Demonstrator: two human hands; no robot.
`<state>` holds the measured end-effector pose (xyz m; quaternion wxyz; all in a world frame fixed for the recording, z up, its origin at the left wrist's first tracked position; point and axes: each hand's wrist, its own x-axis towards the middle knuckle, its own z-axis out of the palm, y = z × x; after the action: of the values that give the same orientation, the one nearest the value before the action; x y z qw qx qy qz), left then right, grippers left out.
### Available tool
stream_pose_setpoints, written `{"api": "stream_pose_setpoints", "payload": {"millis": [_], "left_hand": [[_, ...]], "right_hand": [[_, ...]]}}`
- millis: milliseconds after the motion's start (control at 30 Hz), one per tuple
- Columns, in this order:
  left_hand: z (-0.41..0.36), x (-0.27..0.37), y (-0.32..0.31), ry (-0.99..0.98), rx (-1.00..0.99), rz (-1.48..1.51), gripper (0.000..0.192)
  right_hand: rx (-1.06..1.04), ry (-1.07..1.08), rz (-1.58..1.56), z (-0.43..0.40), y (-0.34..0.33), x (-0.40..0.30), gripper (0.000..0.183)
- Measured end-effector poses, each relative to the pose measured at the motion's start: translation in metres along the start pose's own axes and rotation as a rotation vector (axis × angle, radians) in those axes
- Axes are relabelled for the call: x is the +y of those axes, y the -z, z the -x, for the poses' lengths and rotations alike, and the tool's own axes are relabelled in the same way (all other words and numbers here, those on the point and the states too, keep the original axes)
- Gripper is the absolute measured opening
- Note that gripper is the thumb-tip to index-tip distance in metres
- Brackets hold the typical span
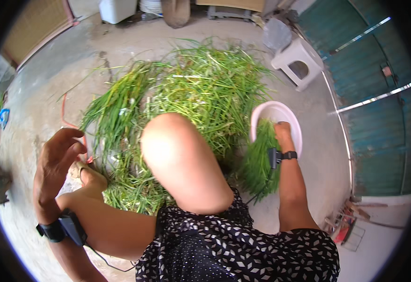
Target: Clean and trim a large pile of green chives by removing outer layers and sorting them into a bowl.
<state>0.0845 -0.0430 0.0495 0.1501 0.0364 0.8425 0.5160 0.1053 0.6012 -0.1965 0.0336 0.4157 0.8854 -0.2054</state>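
My right hand (283, 133) grips a bunch of long, thin chive-like greens (261, 160) at the pale pink plastic basin (295, 121). The leafy ends hang over the basin's near left rim towards me. On the other side, my left hand (58, 158) is raised above my left leg, fingers bent and apart, with nothing in it. Between my hands a wide heap of loose green stalks and leaves (209, 88) covers the floor. A more orderly bunch of greens (119, 102) lies at the heap's left. My bent knee hides part of the heap.
A white plastic stool (298, 65) stands beyond the basin, near a green metal door (371, 95). A shovel blade (176, 13) and a white bin (117, 10) are at the back. Red cord (63, 111) lies on the concrete floor (82, 67). Odds and ends (348, 224) sit at lower right.
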Motion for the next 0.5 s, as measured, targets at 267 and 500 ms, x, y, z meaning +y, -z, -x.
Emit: {"api": "stream_pose_setpoints", "payload": {"millis": [267, 500], "left_hand": [[-0.002, 0.016, 0.043, -0.092, 0.019, -0.17, 0.038], [-0.03, 0.003, 0.112, 0.195, 0.13, -0.47, 0.03]], "right_hand": [[-0.275, 0.635, -0.798, 0.104, 0.125, -0.228, 0.026], [-0.913, 1.201, -1.088, 0.226, 0.199, -0.386, 0.038]]}}
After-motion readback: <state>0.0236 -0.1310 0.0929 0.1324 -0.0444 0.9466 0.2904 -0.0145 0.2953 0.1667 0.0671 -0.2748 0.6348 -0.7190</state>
